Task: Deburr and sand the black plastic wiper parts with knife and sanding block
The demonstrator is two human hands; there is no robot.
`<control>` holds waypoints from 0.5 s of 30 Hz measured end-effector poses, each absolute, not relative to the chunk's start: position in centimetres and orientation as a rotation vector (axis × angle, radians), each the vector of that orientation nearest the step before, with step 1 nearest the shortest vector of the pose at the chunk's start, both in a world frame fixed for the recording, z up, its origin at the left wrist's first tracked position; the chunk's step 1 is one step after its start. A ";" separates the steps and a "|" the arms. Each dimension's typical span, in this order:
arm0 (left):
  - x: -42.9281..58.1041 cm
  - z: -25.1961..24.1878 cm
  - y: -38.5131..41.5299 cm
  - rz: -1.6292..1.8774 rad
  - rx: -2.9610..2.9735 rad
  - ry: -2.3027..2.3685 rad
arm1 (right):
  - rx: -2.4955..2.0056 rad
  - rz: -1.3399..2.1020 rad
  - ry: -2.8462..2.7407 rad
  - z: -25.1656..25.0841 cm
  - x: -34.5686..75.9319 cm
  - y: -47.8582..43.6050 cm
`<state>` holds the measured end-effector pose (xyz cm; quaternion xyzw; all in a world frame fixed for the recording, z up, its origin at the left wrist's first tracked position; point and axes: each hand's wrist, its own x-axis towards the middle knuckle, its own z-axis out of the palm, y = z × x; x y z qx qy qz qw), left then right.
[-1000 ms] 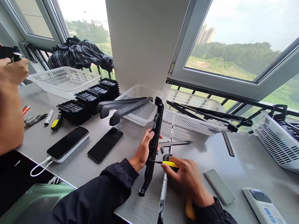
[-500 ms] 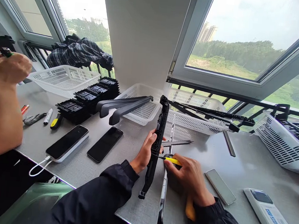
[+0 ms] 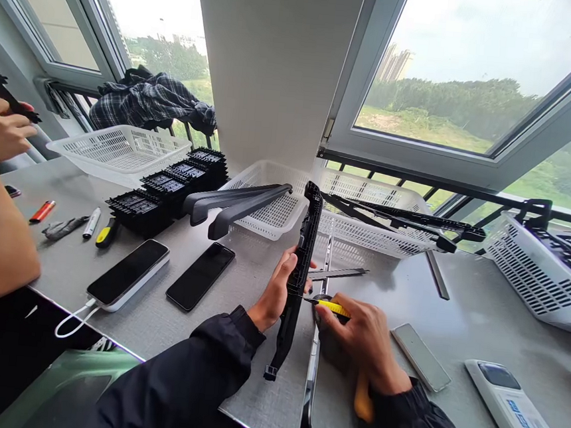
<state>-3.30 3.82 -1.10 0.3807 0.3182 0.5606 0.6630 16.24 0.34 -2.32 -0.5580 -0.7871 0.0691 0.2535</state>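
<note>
Head view: the left hand grasps the long black part near its middle, holding it slantwise over the table, near the white basket. The right hand pinches a yellow-handled tool, its thin tip at the part's edge (contact is too small to tell). Good work here probably wants a steady part, light pressure, and left fingers kept clear of the tip.

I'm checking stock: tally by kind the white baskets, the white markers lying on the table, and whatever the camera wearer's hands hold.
White baskets: 4
White marker: 1
Long black part in the left hand: 1
Yellow-handled tool in the right hand: 1
Total: 7
</note>
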 end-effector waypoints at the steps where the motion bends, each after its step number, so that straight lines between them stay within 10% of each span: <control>1: -3.3 -1.1 3.8 1.269 0.858 0.716 | -1.519 0.186 -2.130 -2.3 16.2 0.3; 15: -3.3 -1.0 3.8 1.249 0.852 0.688 | -1.538 0.177 -2.093 -2.3 16.3 0.4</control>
